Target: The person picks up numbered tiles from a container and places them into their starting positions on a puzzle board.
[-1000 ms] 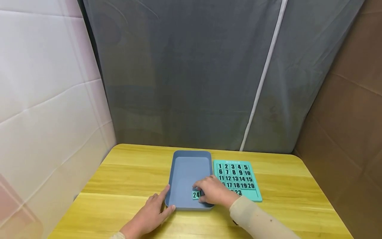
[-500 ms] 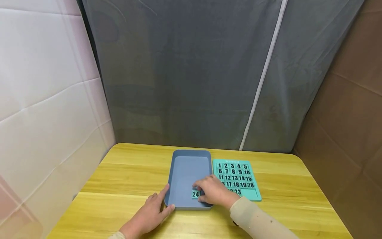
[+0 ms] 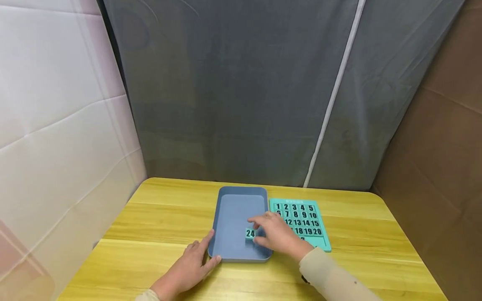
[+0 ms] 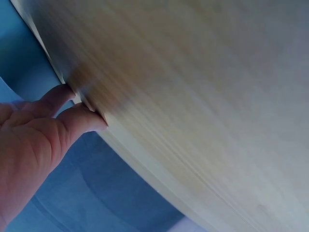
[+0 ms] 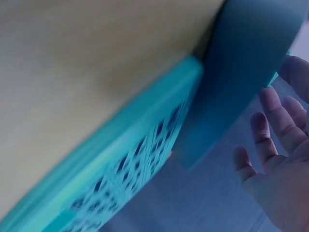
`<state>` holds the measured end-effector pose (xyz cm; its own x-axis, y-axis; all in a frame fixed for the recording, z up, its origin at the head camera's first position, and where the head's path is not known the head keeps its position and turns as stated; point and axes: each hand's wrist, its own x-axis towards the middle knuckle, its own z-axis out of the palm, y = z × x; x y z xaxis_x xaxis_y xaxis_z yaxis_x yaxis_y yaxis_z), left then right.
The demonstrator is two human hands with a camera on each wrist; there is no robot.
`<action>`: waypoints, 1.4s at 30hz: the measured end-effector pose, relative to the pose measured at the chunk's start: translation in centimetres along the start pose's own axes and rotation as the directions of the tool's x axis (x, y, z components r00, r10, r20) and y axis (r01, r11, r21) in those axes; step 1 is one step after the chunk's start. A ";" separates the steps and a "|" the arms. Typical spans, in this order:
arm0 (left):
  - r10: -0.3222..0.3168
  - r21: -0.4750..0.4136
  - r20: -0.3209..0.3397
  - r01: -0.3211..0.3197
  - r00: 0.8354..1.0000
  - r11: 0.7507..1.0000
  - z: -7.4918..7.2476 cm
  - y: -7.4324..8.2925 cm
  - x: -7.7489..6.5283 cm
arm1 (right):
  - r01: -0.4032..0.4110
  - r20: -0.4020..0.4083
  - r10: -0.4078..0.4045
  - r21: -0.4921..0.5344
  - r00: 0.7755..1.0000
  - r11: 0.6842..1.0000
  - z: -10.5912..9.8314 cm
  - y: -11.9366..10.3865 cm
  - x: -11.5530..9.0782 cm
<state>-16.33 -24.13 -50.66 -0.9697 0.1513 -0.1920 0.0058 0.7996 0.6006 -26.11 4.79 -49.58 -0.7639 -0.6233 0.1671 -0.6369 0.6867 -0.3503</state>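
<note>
A small turquoise tile with the number 24 (image 3: 250,233) is raised a little above the blue-grey tray (image 3: 229,246). My right hand (image 3: 278,235) pinches it at its right side between thumb and fingertips; in the right wrist view only a sliver of the tile (image 5: 273,77) shows. My left hand (image 3: 190,265) lies at the tray's near left corner, thumb and fingers fairly straight and touching its rim. To the right of the tray lies a turquoise number board (image 3: 324,242) with rows of tiles, partly covered by my right hand and wrist.
Both tray and board lie on a yellow wood-grain table (image 3: 169,213). A grey curtain (image 3: 233,92) hangs behind it, with a white cloth (image 3: 64,104) on the left and a brown cloth (image 3: 437,125) on the right.
My right hand has lifted the 24 tile off the tray floor and moved it slightly farther away and to the right. The left hand stays at the tray corner.
</note>
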 end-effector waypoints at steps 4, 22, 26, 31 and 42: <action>-0.006 -0.004 0.008 0.006 1.000 1.000 0.0 -0.1 -0.3 | -0.087 -0.027 0.089 0.089 0.996 0.992 -1.4 1.7 -1.5; 0.040 0.022 -0.027 -0.039 0.999 0.999 -0.3 0.0 -1.0 | -0.331 -0.090 0.345 0.140 0.934 0.933 -5.8 10.3 -10.0; 0.049 0.026 -0.027 -0.048 0.998 0.999 -0.4 0.1 -1.1 | -0.338 -0.074 0.348 0.126 0.934 0.933 -5.7 10.6 -11.0; 0.046 0.031 -0.026 -0.046 0.999 0.998 -0.3 0.3 -1.3 | -0.340 -0.048 0.345 0.095 0.937 0.936 -5.5 10.7 -11.7; 0.045 0.022 -0.014 -0.044 0.999 0.999 -0.1 0.6 -1.7 | -0.296 0.010 0.296 0.033 0.955 0.955 -5.1 10.5 -12.3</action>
<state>-14.75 -24.01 -49.89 -0.9717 0.1788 -0.1540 0.0542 0.8044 0.5916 -23.95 21.59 -50.58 -0.9169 -0.3963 0.0466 -0.3788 0.8277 -0.4140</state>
